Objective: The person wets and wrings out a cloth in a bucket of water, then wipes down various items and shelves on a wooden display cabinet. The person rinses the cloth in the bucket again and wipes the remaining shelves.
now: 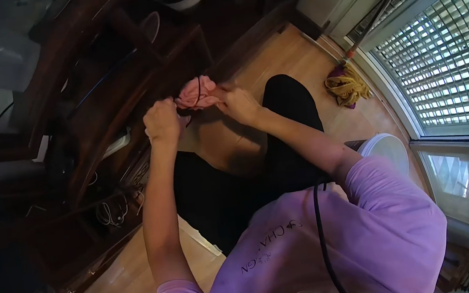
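A crumpled pink cloth (196, 94) is held out in front of my knees, beside the dark wooden furniture. My right hand (239, 105) pinches its right side with closed fingers. At the cloth's left edge, my left hand (162, 120) is closed in a fist, gripping that edge. A thin dark cable (198, 85) crosses the front of the cloth; where it ends is hard to see. The palms and most fingertips are hidden.
Dark wooden furniture (94, 40) curves along the left, with loose white cables (113, 214) low down. A white bucket (388, 152) stands at my right. Beyond it, a mop head (347, 85) rests on the wooden floor (270, 57) near the shuttered window (437, 52).
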Motion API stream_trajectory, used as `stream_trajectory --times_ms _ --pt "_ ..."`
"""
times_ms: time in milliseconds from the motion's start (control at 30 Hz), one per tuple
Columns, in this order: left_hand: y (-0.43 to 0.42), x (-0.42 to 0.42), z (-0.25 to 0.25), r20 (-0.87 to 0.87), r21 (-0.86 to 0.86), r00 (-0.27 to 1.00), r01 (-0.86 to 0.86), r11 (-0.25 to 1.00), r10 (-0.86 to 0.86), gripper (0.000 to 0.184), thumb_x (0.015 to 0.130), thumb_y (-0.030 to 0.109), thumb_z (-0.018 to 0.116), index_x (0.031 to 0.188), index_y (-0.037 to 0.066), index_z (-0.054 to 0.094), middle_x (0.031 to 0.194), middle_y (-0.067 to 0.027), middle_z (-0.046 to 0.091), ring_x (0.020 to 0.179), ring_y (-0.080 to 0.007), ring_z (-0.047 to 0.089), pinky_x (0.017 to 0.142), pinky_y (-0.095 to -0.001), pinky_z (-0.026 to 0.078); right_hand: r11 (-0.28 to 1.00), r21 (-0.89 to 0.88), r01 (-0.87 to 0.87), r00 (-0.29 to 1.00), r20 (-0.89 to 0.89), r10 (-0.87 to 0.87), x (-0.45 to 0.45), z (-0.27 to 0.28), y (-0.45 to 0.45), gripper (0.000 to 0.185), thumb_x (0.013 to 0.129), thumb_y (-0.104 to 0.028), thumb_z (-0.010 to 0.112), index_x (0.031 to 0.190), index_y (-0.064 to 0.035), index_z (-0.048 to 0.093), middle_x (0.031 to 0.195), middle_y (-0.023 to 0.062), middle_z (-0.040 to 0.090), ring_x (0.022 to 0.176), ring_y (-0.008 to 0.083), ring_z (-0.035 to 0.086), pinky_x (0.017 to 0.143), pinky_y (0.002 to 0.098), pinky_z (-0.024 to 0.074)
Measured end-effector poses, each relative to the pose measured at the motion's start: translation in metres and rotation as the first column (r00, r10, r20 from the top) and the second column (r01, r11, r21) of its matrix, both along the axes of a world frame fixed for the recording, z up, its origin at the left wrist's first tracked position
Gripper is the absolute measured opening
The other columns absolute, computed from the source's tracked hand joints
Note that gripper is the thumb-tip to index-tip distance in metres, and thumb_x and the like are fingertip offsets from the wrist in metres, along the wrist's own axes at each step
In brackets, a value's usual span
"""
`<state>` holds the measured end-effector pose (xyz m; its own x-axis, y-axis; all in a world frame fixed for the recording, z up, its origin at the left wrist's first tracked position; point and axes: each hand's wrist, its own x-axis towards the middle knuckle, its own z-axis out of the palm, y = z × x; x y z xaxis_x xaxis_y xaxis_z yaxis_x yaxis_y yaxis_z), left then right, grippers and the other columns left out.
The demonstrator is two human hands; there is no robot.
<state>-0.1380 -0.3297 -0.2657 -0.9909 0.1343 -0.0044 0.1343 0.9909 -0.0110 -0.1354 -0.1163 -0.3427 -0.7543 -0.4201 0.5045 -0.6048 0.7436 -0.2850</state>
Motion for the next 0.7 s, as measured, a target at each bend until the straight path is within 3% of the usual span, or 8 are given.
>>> stream_trajectory --times_ms 67,167,267,367,433,500,600,700 --pt "-0.005 -0.004 -0.019 -0.016 -0.066 1.0 0.018 0.998 -0.019 0.027 0.075 0.029 0.075 0.09 0.008 0.067 0.087 -0.0123 0.07 0.082 -0.0316 0.069 0.068 -0.041 0.056 0.937 -0.277 0.213 0.798 0.603 -0.003 0.015 -0.021 0.021 0.046 0.073 -0.009 0.071 0.117 0.0016 0.059 0.091 0.0195 0.067 0.091 0.0318 0.066 0.078 0.039 0.0544" --pt "0.005 -0.003 -0.003 0.031 -0.045 0.999 -0.003 0.999 0.005 0.026 0.076 0.03 0.074 0.09 0.009 0.068 0.09 -0.0116 0.07 0.084 -0.0314 0.069 0.07 -0.0409 0.056 0.706 -0.358 0.612 0.645 0.742 -0.184 0.019 -0.04 0.051 0.037 0.081 -0.015 0.065 0.113 0.0045 0.06 0.094 0.0207 0.069 0.087 0.0287 0.069 0.078 0.0367 0.0539" --pt "0.017 0.007 -0.01 0.044 -0.047 0.998 0.054 0.997 -0.052 0.022 0.078 0.027 0.072 0.089 0.009 0.068 0.089 -0.0103 0.07 0.084 -0.0295 0.069 0.069 -0.0399 0.056 0.449 -0.403 0.798 0.447 0.894 0.009 0.006 -0.008 0.059 0.041 0.084 -0.022 0.062 0.115 0.0042 0.058 0.094 0.0177 0.068 0.085 0.0247 0.068 0.074 0.0341 0.0535" --pt "0.016 -0.002 -0.042 -0.001 -0.214 0.993 0.117 0.97 -0.12 0.02 0.08 0.026 0.069 0.09 0.009 0.068 0.088 -0.0093 0.07 0.084 -0.0266 0.07 0.067 -0.0385 0.057 0.535 -0.462 0.707 0.63 0.756 -0.18 -0.011 -0.026 0.051 0.039 0.085 -0.021 0.06 0.115 0.0039 0.057 0.094 0.0164 0.067 0.082 0.023 0.067 0.071 0.0335 0.0533" --pt "0.012 0.0 -0.032 0.014 -0.292 0.996 0.093 0.952 -0.093 0.021 0.081 0.027 0.068 0.092 0.008 0.068 0.089 -0.0099 0.07 0.085 -0.0263 0.069 0.068 -0.0387 0.057 0.56 -0.508 0.654 0.647 0.76 -0.066 -0.01 -0.022 0.043 0.037 0.086 -0.021 0.06 0.113 0.0036 0.057 0.093 0.0155 0.066 0.082 0.0217 0.066 0.071 0.0332 0.0532" --pt "0.012 -0.001 -0.002 0.105 -0.009 0.983 -0.148 0.989 0.148 0.022 0.083 0.028 0.066 0.095 0.009 0.069 0.093 -0.0105 0.07 0.089 -0.0259 0.068 0.07 -0.0389 0.057 0.57 -0.555 0.605 0.657 0.753 0.036 -0.009 -0.023 0.038 0.035 0.086 -0.021 0.059 0.112 0.0033 0.058 0.092 0.0147 0.066 0.082 0.0204 0.065 0.071 0.0329 0.0531" --pt "-0.014 -0.029 -0.009 -0.121 -0.046 0.969 -0.223 0.974 0.216 0.02 0.086 0.026 0.063 0.09 0.009 0.071 0.086 -0.0101 0.07 0.081 -0.0273 0.068 0.069 -0.0377 0.056 0.588 -0.552 0.592 0.629 0.772 0.092 -0.003 -0.034 0.028 0.039 0.085 -0.02 0.062 0.116 0.0035 0.055 0.079 0.0147 0.065 0.056 0.0205 0.063 0.052 0.0313 0.0508" --pt "-0.11 -0.125 -0.155 -0.344 -0.224 0.928 0.07 0.972 -0.146 0.025 0.088 0.028 0.061 0.099 0.006 0.068 0.081 -0.0094 0.07 0.083 -0.0249 0.068 0.069 -0.0347 0.055 0.605 -0.573 0.553 0.686 0.725 0.059 0.007 -0.041 0.025 0.038 0.086 -0.019 0.06 0.116 0.0031 0.055 0.081 0.0159 0.065 0.059 0.0212 0.065 0.053 0.0332 0.0517"
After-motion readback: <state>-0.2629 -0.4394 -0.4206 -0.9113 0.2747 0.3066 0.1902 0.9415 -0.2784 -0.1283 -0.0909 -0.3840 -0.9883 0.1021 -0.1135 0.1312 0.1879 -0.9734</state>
